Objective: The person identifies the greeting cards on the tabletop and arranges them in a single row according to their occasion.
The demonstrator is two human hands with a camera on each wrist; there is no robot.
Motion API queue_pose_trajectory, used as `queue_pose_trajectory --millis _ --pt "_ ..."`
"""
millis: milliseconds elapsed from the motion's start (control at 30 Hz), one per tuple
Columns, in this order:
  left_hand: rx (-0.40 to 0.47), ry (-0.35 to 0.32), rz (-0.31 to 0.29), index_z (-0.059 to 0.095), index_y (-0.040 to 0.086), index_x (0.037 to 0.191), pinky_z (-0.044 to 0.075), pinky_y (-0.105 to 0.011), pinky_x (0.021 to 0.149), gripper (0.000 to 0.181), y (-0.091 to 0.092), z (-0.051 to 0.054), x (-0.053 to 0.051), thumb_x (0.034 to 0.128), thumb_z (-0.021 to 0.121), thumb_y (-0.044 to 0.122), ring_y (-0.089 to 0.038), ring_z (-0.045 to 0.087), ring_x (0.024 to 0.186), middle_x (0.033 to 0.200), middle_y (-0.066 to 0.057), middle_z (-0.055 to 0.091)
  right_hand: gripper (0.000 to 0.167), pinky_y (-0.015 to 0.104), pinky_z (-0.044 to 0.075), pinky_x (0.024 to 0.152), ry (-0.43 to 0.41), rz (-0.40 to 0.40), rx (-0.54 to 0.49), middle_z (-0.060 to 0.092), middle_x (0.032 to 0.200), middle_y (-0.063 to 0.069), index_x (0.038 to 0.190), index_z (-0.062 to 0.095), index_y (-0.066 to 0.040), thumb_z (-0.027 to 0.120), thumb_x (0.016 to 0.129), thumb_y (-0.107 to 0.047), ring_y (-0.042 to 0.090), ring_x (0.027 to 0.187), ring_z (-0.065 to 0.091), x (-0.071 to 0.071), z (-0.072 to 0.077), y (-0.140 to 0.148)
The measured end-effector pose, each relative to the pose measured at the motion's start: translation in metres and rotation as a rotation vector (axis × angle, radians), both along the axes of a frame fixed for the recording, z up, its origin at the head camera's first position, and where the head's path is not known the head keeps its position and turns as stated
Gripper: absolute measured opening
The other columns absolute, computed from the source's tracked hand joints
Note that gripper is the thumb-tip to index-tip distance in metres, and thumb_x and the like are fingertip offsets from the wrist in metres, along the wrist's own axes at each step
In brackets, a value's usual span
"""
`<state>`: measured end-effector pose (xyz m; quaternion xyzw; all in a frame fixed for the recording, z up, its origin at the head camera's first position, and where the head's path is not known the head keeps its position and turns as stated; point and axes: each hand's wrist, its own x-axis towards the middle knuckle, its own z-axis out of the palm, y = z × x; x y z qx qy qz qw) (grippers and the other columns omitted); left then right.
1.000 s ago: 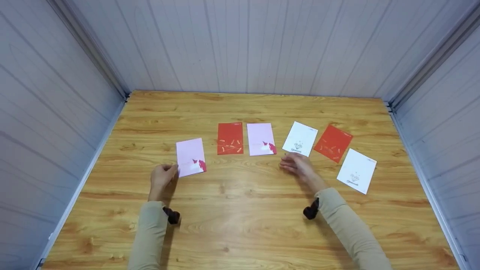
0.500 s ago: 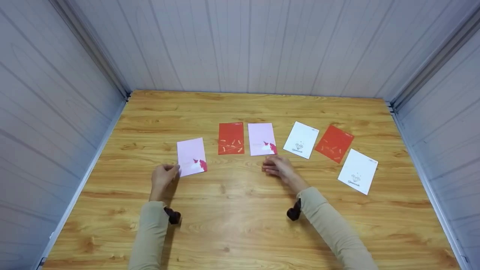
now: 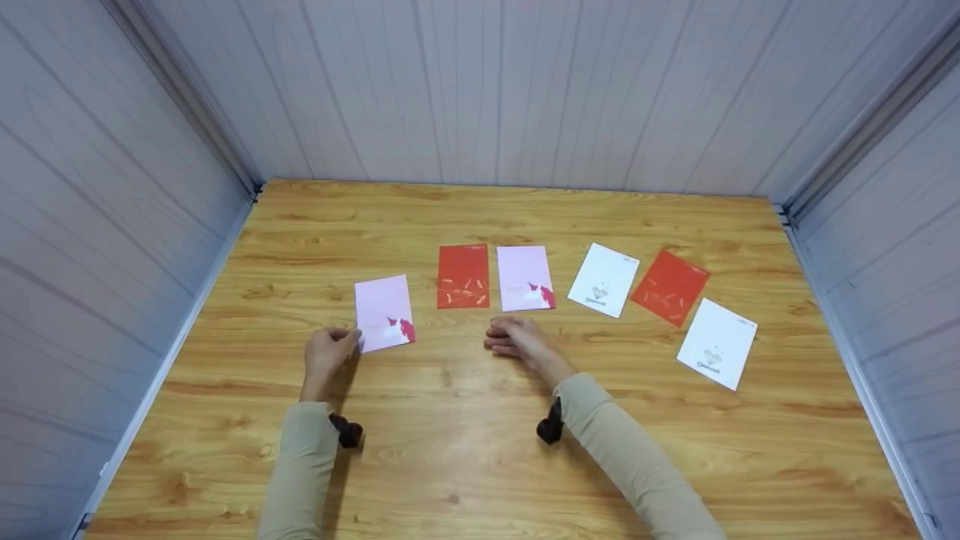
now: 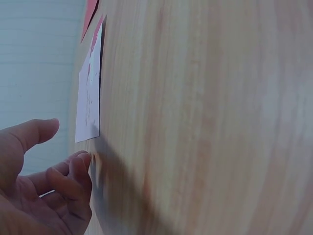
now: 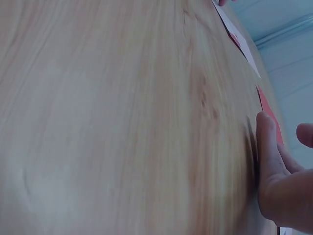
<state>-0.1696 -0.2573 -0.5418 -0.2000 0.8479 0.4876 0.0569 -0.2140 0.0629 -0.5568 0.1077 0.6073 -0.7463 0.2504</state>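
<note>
A pink card [image 3: 384, 313] with a unicorn print lies on the left of the wooden table. At its lower left corner is my left hand [image 3: 328, 354]; the left wrist view shows the thumb well apart from the loosely bent fingers [image 4: 73, 182], with nothing between them. Whether a fingertip touches the card [image 4: 89, 100] I cannot tell. My right hand [image 3: 525, 345] hovers low over the table, fingers extended and holding nothing. Just beyond it lie a red card [image 3: 463, 276] and a second pink unicorn card [image 3: 525, 277].
Farther right lie a white card [image 3: 604, 279] with a heart drawing, a tilted red card [image 3: 670, 287] and another white card [image 3: 717, 343]. Pale panel walls [image 3: 465, 90] enclose the wooden table [image 3: 450, 465] at the back and both sides.
My right hand has moved left, from below the nearer white card past the second pink card. My left hand stays by the left pink card. The cards look unmoved.
</note>
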Motion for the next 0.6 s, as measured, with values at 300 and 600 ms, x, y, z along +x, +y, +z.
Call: queue_pose_trajectory --millis 300,600 --pt "-0.1 0.025 -0.02 0.06 -0.005 0.102 0.044 -0.032 0.063 0.038 0.001 -0.001 -0.001 0.0849 0.056 0.029 -0.023 0.054 0.071 0.089 -0.016 0.059 0.035 0.03 0.049 0.065 -0.021 0.025 0.017 0.058 0.1 0.023 0.12 0.045 0.008 0.049 0.088 -0.005 0.025 0.078 0.063 -0.001 0.0 -0.03" --pt "-0.088 0.037 -0.011 0.061 -0.005 0.099 0.043 -0.03 0.064 0.035 0.001 -0.004 -0.003 0.0843 0.057 0.027 -0.023 0.053 0.074 0.086 -0.014 0.059 0.034 0.031 0.049 0.069 -0.028 0.053 0.032 0.057 0.101 0.02 0.118 0.046 0.007 0.049 0.089 -0.009 0.026 0.084 0.061 -0.003 0.004 -0.048"
